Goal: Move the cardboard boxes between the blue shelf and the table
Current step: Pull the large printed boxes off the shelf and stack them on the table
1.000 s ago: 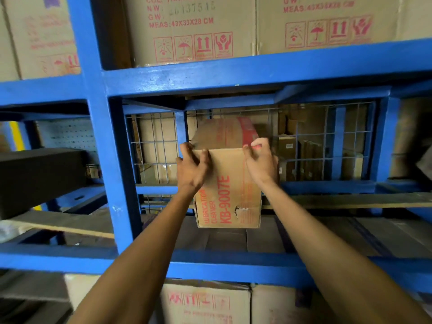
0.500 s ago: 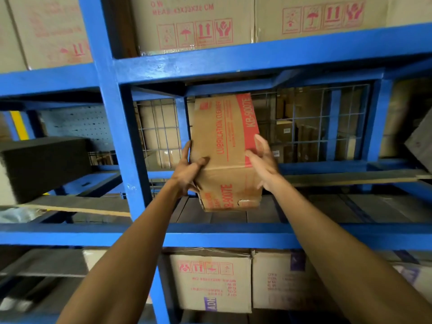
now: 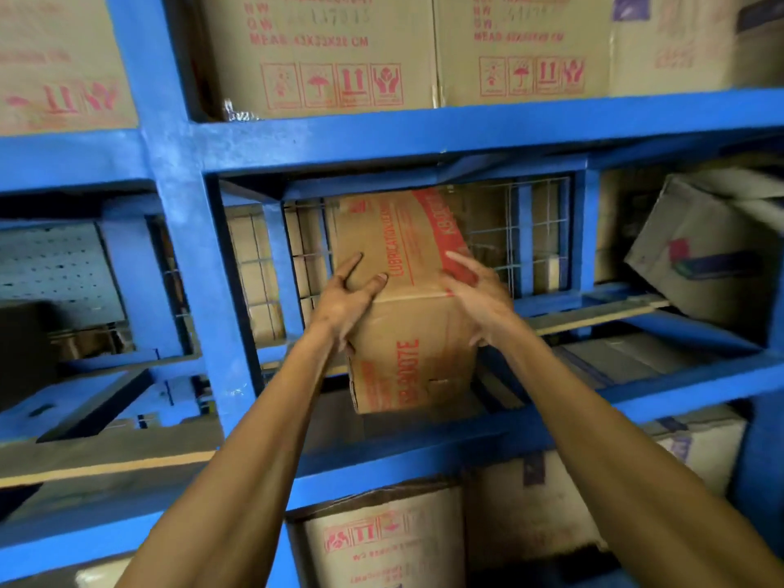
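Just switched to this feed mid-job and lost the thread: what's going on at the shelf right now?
A person is handling a small cardboard box printed with red lettering, at the middle level of the blue shelf. The left hand presses its left side and the right hand its right side, fingers spread. The box is tilted, its top leaning back toward the wire mesh. Whether its lower end rests on the shelf boards is unclear. Larger cartons fill the level above, and more sit below.

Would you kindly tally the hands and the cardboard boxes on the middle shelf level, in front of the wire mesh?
Cardboard boxes: 2, the red-lettered box between both hands and the tilted box at right.
Hands: 2, left hand and right hand.
Total: 4.
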